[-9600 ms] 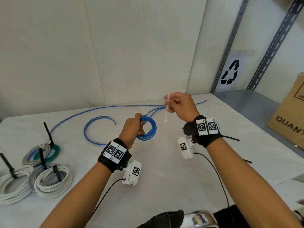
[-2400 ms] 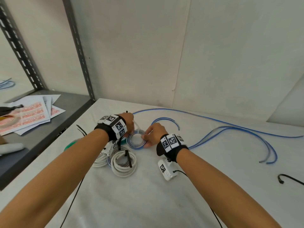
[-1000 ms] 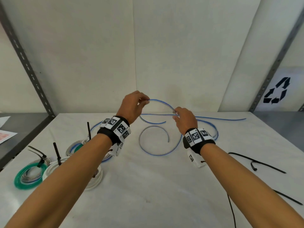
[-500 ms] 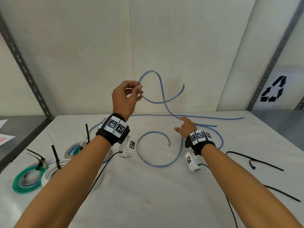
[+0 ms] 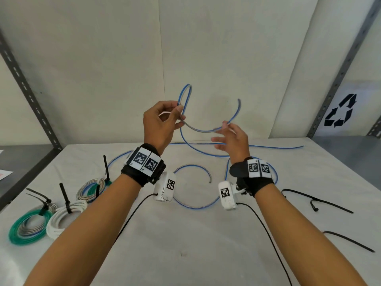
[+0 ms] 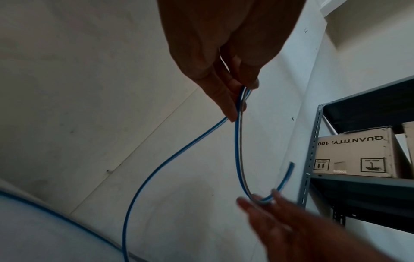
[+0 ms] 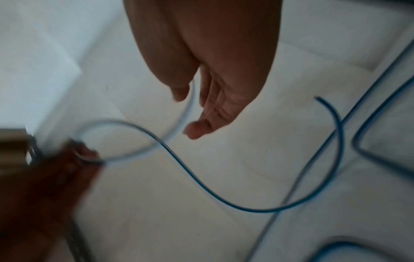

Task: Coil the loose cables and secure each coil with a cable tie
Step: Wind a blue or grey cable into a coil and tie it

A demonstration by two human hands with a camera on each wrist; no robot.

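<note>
head: bright, even, edges bowed | left wrist: dim | right wrist: dim, motion-blurred

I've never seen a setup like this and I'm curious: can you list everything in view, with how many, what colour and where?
Loose blue-and-grey flat cable: at least one, blue with grey; trails across the table, one end lifted.
Tied cable coils: three or four (they overlap); green-and-grey coil, white coil, blue-grey-green coil; table's left.
Loose black plastic cable ties: two or three; table's right.
White-covered table: one.
Grey metal shelving uprights: both sides.
Black recycling sign: one, right wall.
Brown cardboard box: one, right shelf.
Black wristbands with white cameras: two.
Left hand: grip pinches the raised cable.
Right hand: fingers loose, touching the cable's free end.
</note>
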